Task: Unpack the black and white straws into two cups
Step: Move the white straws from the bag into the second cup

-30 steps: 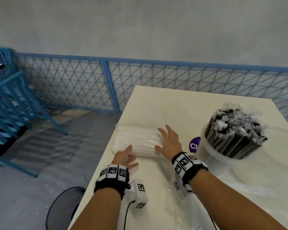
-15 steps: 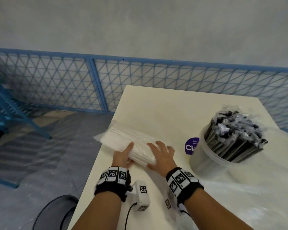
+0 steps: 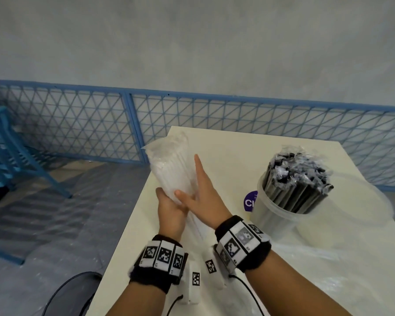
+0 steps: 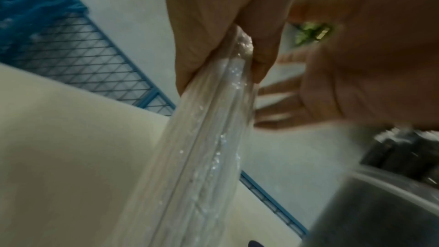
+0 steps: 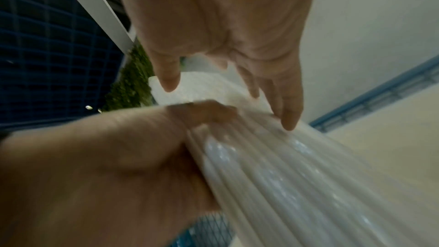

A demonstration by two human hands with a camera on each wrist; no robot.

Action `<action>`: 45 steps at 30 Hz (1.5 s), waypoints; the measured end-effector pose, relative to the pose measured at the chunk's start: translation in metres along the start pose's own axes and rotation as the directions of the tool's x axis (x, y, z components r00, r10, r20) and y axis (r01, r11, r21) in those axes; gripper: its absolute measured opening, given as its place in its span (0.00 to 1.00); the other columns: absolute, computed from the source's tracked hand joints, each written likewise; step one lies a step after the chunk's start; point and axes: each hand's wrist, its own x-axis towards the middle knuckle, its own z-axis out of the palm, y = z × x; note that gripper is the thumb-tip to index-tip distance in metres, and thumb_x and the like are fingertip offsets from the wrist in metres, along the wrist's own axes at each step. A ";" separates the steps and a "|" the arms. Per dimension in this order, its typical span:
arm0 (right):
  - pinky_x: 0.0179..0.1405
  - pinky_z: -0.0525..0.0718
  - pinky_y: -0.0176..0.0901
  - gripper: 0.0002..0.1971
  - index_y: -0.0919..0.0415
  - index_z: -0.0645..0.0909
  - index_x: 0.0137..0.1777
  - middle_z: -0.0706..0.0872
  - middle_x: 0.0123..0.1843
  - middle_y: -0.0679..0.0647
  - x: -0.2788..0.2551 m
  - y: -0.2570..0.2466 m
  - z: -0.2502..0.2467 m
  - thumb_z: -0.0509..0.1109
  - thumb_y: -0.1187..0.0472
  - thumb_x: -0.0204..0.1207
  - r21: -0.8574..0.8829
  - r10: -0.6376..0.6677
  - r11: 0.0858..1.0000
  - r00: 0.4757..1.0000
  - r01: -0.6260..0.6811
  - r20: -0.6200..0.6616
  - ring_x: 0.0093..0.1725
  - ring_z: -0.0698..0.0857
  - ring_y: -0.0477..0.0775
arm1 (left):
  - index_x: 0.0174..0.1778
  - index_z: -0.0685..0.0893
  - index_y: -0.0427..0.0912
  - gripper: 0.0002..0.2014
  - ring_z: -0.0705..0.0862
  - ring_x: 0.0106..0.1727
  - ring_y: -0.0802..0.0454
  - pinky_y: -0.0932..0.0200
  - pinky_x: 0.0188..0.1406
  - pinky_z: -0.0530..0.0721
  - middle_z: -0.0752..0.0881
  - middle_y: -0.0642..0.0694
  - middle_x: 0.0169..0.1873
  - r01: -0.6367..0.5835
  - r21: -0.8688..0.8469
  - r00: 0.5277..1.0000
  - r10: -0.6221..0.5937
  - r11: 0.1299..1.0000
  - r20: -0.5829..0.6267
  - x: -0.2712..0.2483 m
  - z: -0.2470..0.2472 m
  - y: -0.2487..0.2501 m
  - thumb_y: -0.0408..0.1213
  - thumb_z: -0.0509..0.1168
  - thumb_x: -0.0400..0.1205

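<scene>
You are on the white half of the job: the black straws (image 3: 299,179) already stand in their clear cup (image 3: 274,215) at the right of the table (image 3: 226,144), some still capped with scraps of clear wrap. The pack of white straws (image 3: 171,165) is up off the table, tilted with its far end pointing up and away from you, its plastic sleeve apparently still closed. No second cup shows in these views.

Your left hand (image 3: 171,208) grasps the pack from below near its lower part; the left wrist view shows the fingers curled tight round the crinkled film. Your right hand (image 3: 205,197) lies flat along the pack's right side, fingers straight and together, thumb across the front, steadying rather than clenching.

Next, I judge, you need to open the sleeve: keep the left grip firm, let the right hand find a seam or end to tear, and keep the pack tilted so loose straws do not spill.
</scene>
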 end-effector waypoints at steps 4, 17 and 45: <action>0.71 0.57 0.37 0.45 0.33 0.46 0.78 0.48 0.83 0.55 -0.005 -0.038 -0.014 0.74 0.52 0.71 -0.111 -0.121 0.987 0.991 0.114 -0.056 0.82 0.52 0.53 | 0.62 0.78 0.40 0.24 0.86 0.58 0.51 0.56 0.49 0.87 0.87 0.42 0.58 -0.188 0.006 0.979 0.187 0.982 0.076 -0.024 0.011 0.022 0.54 0.53 0.81; 0.56 0.72 0.29 0.07 0.62 0.84 0.39 0.78 0.69 0.52 -0.027 -0.014 -0.044 0.78 0.62 0.64 -0.251 -0.193 0.957 0.964 0.143 -0.185 0.62 0.80 0.46 | 0.57 0.65 0.50 0.37 0.69 0.62 0.46 0.52 0.61 0.76 0.72 0.39 0.64 -0.590 0.547 0.788 0.570 0.594 0.231 -0.048 0.011 -0.006 0.30 0.80 0.59; 0.58 0.79 0.44 0.10 0.46 0.74 0.49 0.73 0.55 0.30 -0.136 0.019 -0.172 0.68 0.47 0.70 -0.360 -0.396 0.893 0.851 0.270 -0.344 0.60 0.75 0.42 | 0.65 0.75 0.55 0.42 0.84 0.58 0.60 0.49 0.60 0.84 0.86 0.56 0.56 -0.276 0.256 0.764 0.050 0.927 0.643 -0.103 0.066 0.051 0.51 0.82 0.54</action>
